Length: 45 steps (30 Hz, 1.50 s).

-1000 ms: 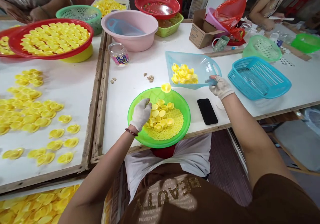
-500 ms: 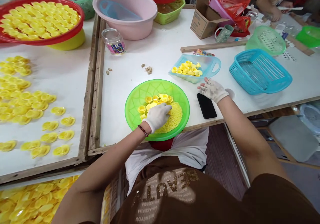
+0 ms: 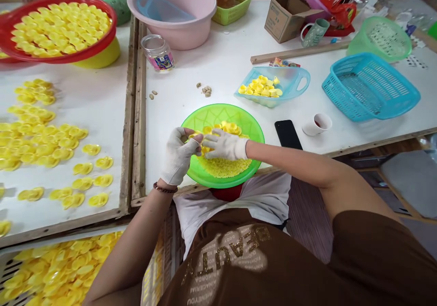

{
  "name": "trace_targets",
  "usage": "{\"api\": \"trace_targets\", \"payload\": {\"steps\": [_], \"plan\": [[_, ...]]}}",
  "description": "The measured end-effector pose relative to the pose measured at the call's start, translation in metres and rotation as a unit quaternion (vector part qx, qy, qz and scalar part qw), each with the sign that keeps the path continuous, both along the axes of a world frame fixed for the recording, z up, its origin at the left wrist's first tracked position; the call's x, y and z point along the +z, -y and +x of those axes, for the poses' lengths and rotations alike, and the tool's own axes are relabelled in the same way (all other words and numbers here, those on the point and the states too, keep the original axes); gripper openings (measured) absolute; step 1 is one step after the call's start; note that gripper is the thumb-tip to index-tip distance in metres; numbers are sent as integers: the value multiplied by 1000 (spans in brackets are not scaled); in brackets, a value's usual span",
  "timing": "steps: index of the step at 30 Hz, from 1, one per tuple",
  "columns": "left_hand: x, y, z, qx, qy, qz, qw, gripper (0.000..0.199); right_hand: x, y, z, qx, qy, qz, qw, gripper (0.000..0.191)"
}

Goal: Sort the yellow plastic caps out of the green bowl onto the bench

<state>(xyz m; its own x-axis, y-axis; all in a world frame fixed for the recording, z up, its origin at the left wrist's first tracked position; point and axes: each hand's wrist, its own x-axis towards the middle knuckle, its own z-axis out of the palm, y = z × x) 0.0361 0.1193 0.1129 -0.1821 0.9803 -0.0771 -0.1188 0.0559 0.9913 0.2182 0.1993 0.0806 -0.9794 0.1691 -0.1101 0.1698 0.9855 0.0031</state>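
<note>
Both my hands wear white gloves with bare fingertips. A round green basin (image 3: 235,114) in front of me holds small yellow plastic cups (image 3: 229,126) and a heap of tiny yellow pellets (image 3: 225,167). Over the basin's left rim, my left hand (image 3: 179,153) is closed in a pinch, a small yellow plastic cup partly showing at its fingertips. My right hand (image 3: 227,145) lies over the cups in the basin, palm down with fingers stretched toward the left hand. It covers part of the cups, and no held item shows in it.
Behind the basin stands a blue scoop (image 3: 290,85) with yellow cups inside. To the right are a black phone (image 3: 287,133), a paper cup (image 3: 310,126) and a blue basket (image 3: 372,108). Yellow pieces (image 3: 73,137) lie on the left table. A wooden edge strip (image 3: 136,114) divides the tables.
My left hand has lifted from the pellets to the basin's left side, fingers pinched. My right hand has swung left from beside the phone to over the basin, uncovering the paper cup.
</note>
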Motion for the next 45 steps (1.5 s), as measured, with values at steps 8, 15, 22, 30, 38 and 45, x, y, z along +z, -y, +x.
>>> {"api": "trace_targets", "payload": {"steps": [8,15,22,30,38,45], "plan": [[-16,-2,3,-5,-30,18,999,33,32,3,20,-115,-22,-65,991,26],[-15,-3,11,13,-45,16,999,42,12,54,-18,-195,54,-173,964,32],[-14,-1,13,14,-39,-30,999,50,15,55,-16,-308,-37,-421,852,26],[-17,1,25,-109,-34,-113,987,46,37,39,28,-392,-333,-739,436,19],[-18,14,39,-205,-8,-140,969,40,42,45,-5,-337,-575,-665,338,39],[-20,15,38,-192,8,-140,971,42,37,45,-9,-333,-612,-611,374,42]]}}
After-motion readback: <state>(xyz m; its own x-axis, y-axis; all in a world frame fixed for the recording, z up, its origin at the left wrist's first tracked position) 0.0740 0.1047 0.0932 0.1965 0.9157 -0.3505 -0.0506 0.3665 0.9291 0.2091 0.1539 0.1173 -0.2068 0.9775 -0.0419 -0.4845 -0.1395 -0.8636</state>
